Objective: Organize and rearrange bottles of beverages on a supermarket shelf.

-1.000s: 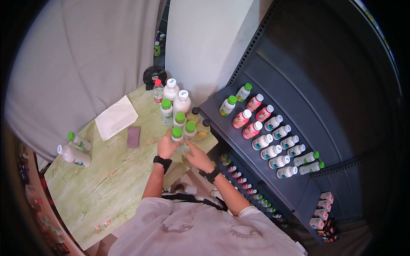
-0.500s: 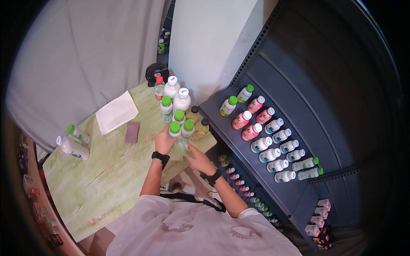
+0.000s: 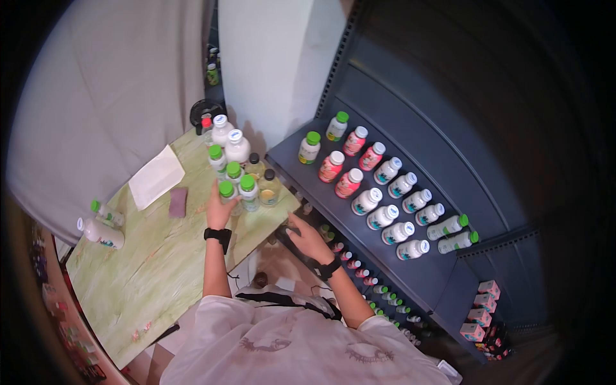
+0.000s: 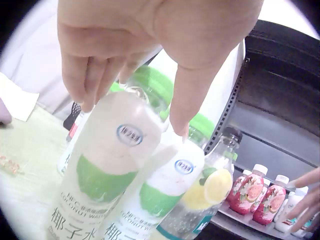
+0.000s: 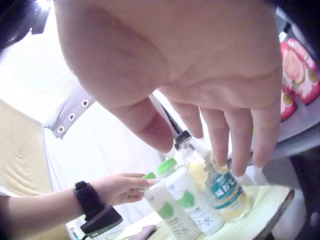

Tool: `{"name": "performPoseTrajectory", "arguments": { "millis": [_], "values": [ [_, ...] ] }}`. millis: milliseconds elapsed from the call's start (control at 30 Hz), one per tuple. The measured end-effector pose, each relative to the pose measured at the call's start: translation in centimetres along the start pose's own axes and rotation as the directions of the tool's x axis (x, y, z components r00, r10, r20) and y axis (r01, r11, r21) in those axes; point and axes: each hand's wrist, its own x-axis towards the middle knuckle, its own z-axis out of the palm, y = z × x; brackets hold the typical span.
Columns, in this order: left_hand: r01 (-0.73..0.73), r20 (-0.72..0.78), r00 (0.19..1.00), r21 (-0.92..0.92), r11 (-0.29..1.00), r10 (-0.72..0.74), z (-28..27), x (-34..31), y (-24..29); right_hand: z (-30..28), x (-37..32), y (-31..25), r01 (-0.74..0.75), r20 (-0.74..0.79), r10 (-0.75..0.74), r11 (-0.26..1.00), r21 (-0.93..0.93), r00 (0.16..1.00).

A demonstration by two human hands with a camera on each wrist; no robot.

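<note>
At the table's right end, my left hand holds a green-capped coconut water bottle near its top, thumb on one side and fingers on the other. A second coconut water bottle stands right beside it, close to the thumb in the left wrist view. Two dark-capped lemon drink bottles stand next to these, with more green-capped bottles behind. My right hand hangs in the air between table and shelf, fingers extended, holding nothing.
Large white bottles, a red-capped bottle and a black fan stand at the back. Paper and a purple cloth lie mid-table. Two bottles occupy the left end. The dark shelf carries rows of bottles.
My right hand has drawn away from the bottles toward the shelf. The left hand stays at the front coconut water bottle. The head view has turned rightward.
</note>
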Motion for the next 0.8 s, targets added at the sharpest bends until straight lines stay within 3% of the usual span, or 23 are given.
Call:
{"name": "performPoseTrajectory", "arguments": {
  "millis": [100, 133, 233, 400, 467, 567, 600, 800],
  "values": [
    [-0.029, -0.037, 0.999, -0.022, 0.999, 0.028, 0.1, 0.4, 2.3, -2.9, -2.3, 0.9, -0.019, -0.103, 0.028, 0.996, 0.082, 0.994],
    [0.069, 0.023, 0.997, -0.050, 0.996, -0.068, -0.5, 0.3, 5.3, -3.8, -2.9, 1.3, -0.018, -0.140, 0.034, 0.993, 0.119, 0.990],
    [-0.111, -0.057, 0.992, 0.028, 0.993, 0.112, 0.9, 0.2, 9.1, -6.7, -5.1, 1.9, 0.008, -0.244, 0.038, 0.983, 0.184, 0.969],
    [-0.285, -0.017, 0.958, 0.027, 0.958, 0.286, 4.7, -1.5, 15.9, -11.8, -9.5, 1.1, 0.039, -0.378, 0.074, 0.958, 0.283, 0.923],
    [-0.314, 0.037, 0.949, -0.009, 0.949, 0.314, 6.2, -2.5, 18.1, -13.3, -11.0, 1.4, 0.076, -0.429, 0.056, 0.956, 0.284, 0.902],
    [-0.356, 0.121, 0.922, -0.120, 0.927, 0.369, 8.3, -4.8, 22.3, -15.3, -13.6, 1.5, 0.036, -0.469, 0.154, 0.928, 0.371, 0.870],
    [-0.361, 0.142, 0.911, -0.176, 0.916, 0.386, 9.1, -5.8, 23.5, -15.8, -14.2, 2.4, 0.123, -0.526, 0.060, 0.944, 0.305, 0.849],
    [-0.446, 0.265, 0.804, -0.322, 0.835, 0.532, 12.3, -11.1, 29.7, -19.3, -19.2, 2.3, 0.174, -0.696, 0.102, 0.933, 0.315, 0.711]
  ]
}}
